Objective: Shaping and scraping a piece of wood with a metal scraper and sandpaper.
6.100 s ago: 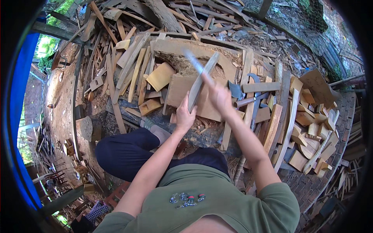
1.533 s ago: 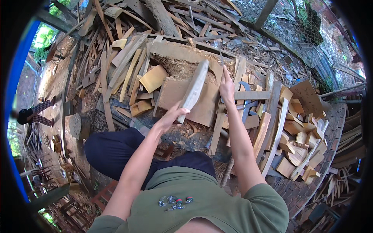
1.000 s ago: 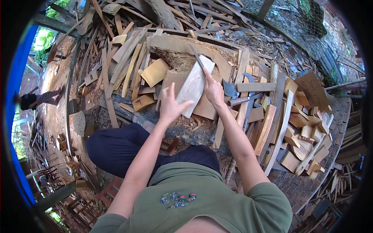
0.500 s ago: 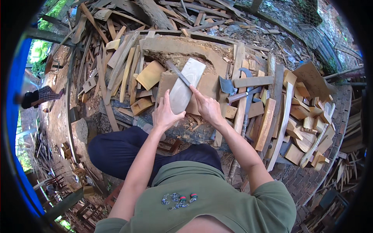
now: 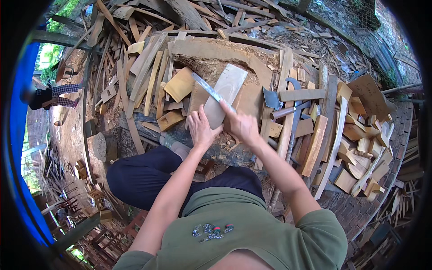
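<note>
A pale, flat wooden board (image 5: 230, 83) with a rounded near end lies tilted, its far end up on the large wooden block (image 5: 256, 96). My left hand (image 5: 200, 128) grips the near end, fingers along the left side and thumb on the right. In my right hand (image 5: 243, 126) is a narrow, flat metal blade (image 5: 206, 87), file-like in shape. It crosses the board diagonally, its free end sticking out past the left edge. My right fingers close round its near end, slightly blurred, and hide any handle.
A yellowish wood block (image 5: 178, 84) sits left of the board. To the right lie a hatchet-like tool (image 5: 271, 98), a wooden-handled tool (image 5: 282, 112) and a wood bar (image 5: 302, 94). Offcuts (image 5: 360, 153) pile up farther right. A person (image 5: 47, 96) is at far left.
My right hand has moved slightly along with the blade, which now shows a brighter face and reaches farther over the board's left edge. The whole view has shifted a little.
</note>
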A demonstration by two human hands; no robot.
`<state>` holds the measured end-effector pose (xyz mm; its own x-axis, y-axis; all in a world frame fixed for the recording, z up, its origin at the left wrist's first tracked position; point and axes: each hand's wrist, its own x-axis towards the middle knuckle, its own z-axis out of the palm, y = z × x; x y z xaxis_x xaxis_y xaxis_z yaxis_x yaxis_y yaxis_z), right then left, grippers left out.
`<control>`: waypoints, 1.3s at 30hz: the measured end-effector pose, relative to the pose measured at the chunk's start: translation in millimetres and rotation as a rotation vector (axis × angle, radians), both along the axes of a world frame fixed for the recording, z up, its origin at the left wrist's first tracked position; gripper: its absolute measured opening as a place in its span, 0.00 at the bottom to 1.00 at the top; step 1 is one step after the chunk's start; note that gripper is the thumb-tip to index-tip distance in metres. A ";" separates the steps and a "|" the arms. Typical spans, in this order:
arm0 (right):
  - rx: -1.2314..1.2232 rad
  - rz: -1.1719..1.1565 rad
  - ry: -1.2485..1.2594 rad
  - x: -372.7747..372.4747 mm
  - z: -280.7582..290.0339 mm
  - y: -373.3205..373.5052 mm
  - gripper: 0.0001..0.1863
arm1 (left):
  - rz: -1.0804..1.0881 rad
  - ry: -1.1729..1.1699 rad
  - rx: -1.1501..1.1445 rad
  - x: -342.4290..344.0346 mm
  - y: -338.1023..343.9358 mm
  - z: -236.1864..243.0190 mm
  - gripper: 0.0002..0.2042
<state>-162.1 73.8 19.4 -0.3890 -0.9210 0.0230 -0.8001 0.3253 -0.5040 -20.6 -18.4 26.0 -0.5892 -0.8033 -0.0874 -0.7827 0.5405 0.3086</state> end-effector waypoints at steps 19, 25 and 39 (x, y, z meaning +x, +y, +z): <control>-0.024 -0.224 0.104 -77.7 -28.0 -60.2 0.30 | -0.027 0.036 -0.047 -11.2 1.8 -5.8 0.50; -0.083 -0.034 0.204 -26.8 -16.8 -25.5 0.35 | -0.066 0.086 -0.119 -8.5 0.1 -9.7 0.50; -0.066 -0.173 -0.094 -37.2 -12.3 -17.9 0.30 | -0.062 0.066 -0.072 -11.6 0.5 -8.0 0.52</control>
